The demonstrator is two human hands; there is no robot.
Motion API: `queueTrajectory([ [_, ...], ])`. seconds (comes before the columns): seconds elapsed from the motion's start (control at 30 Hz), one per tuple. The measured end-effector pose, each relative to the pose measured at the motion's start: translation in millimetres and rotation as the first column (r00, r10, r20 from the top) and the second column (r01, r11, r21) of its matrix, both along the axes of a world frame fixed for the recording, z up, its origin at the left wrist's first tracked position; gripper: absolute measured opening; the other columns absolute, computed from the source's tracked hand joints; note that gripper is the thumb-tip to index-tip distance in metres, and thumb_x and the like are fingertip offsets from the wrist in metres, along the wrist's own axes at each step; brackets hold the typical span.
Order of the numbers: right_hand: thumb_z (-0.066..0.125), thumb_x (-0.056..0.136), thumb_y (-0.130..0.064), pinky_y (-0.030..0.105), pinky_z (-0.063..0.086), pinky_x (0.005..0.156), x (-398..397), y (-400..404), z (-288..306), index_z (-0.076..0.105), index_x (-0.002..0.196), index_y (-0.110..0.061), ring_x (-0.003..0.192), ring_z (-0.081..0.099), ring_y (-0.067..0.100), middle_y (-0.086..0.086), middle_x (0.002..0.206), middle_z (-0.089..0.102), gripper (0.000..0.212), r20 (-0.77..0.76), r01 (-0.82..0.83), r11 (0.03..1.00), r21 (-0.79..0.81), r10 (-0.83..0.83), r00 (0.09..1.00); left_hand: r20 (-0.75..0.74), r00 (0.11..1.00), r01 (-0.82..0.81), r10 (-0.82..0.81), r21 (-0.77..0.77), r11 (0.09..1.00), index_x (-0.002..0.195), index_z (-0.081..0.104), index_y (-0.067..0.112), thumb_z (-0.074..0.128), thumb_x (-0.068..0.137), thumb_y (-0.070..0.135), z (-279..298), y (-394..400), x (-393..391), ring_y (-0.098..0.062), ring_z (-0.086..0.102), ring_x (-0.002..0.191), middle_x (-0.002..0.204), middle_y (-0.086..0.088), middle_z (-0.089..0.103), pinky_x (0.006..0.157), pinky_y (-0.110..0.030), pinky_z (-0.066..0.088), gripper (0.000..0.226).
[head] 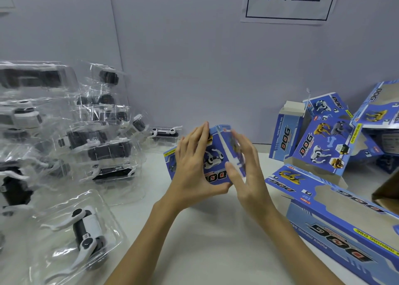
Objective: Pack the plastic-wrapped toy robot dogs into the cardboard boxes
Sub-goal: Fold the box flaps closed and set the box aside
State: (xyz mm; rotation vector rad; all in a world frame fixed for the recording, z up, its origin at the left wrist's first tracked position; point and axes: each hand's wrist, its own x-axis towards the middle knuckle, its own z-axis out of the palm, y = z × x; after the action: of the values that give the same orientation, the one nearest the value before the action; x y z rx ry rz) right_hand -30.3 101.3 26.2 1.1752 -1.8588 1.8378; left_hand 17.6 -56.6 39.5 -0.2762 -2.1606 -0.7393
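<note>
At a white table (205, 241) set against a pale wall, you hold a blue cardboard box (216, 161) upright between both hands, lifted just above the tabletop. Your left hand (192, 172) lies flat against the box's left face, fingers straight and pointing up, thumb tucked under the lower edge near the printed "DOG" lettering. Your right hand (246, 172) presses the opposite side, fingers straight and slightly blurred, palm turned inward. Neither hand curls round the box; it is pinned between the two flat palms.

To your left, a heap of plastic-wrapped toy robot dogs (71, 129) rises in clear clamshell packs, black-and-white bodies showing through the plastic. One clamshell pack (82, 235) lies apart from the heap, near the table's front edge, its white and black dog tilted inside. A single small pack (165, 133) sits farther back by the wall.

To your right, a jumble of blue boxes (328, 137) leans together near the wall, several with end flaps open. A long blue box (345, 226) lies on its side along the right edge. A paper sign (289, 1) with dark characters hangs on the wall above.
</note>
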Motion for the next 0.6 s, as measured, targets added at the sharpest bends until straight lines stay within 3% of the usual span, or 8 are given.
queueTrajectory([
  [0.1, 0.063, 0.101, -0.027, 0.030, 0.062, 0.091, 3.2, -2.9, -1.1, 0.043, 0.155, -0.038, 0.153, 0.032, 0.024, -0.003, 0.162, 0.032, 0.059, -0.071, 0.101, 0.995, 0.018, -0.099, 0.993, 0.016, 1.000, 0.003, -0.005, 0.147, 0.989, 0.166, 0.016, 0.014, 0.088, 0.070, 0.046, 3.3, -1.3, 0.7, -0.018, 0.025, 0.154, 0.164, 0.004, 0.029, 0.123, -0.054, 0.029, 0.124],
  [0.2, 0.057, 0.103, -0.036, 0.029, 0.061, 0.091, 4.9, -6.2, -0.8, 0.041, 0.158, -0.033, 0.154, 0.029, 0.022, -0.006, 0.164, 0.031, 0.058, -0.083, 0.100, 0.994, 0.033, -0.097, 0.992, 0.027, 0.999, 0.024, -0.030, 0.199, 0.980, 0.165, 0.017, 0.014, 0.088, 0.069, 0.041, 3.7, -4.3, 3.0, -0.020, 0.027, 0.153, 0.164, 0.005, 0.030, 0.122, -0.051, 0.034, 0.122],
  [0.43, 0.054, 0.103, -0.038, 0.030, 0.063, 0.086, 2.6, 0.7, 3.4, 0.046, 0.150, -0.051, 0.154, 0.030, 0.020, -0.016, 0.160, 0.041, 0.050, 0.015, -0.031, 0.999, -0.033, 0.031, 0.999, -0.021, 0.999, 0.048, -0.045, 0.185, 0.982, 0.163, 0.022, 0.010, 0.090, 0.070, 0.042, 4.8, -0.1, 4.6, -0.027, 0.035, 0.149, 0.161, -0.002, 0.035, 0.118, -0.052, 0.039, 0.120],
  [0.53, 0.055, 0.101, -0.038, 0.027, 0.062, 0.084, 2.5, -0.3, 5.4, 0.049, 0.147, -0.050, 0.152, 0.035, 0.016, -0.016, 0.157, 0.044, 0.048, 0.049, -0.027, 0.998, -0.055, 0.030, 0.998, -0.086, 0.994, 0.082, -0.072, 0.129, 0.988, 0.154, 0.038, 0.023, 0.093, 0.070, 0.036, 3.9, -1.9, 5.0, -0.031, 0.037, 0.148, 0.161, -0.007, 0.036, 0.112, -0.057, 0.044, 0.101],
  [0.6, 0.054, 0.102, -0.035, 0.027, 0.062, 0.086, 2.0, 0.4, 6.3, 0.050, 0.146, -0.052, 0.151, 0.036, 0.015, -0.015, 0.158, 0.045, 0.047, 0.046, -0.020, 0.998, -0.056, 0.023, 0.999, -0.080, 0.995, 0.068, -0.062, 0.076, 0.995, 0.138, 0.049, 0.036, 0.091, 0.071, 0.039, 4.2, -1.4, 5.4, -0.030, 0.032, 0.150, 0.162, -0.007, 0.032, 0.110, -0.059, 0.045, 0.080],
])
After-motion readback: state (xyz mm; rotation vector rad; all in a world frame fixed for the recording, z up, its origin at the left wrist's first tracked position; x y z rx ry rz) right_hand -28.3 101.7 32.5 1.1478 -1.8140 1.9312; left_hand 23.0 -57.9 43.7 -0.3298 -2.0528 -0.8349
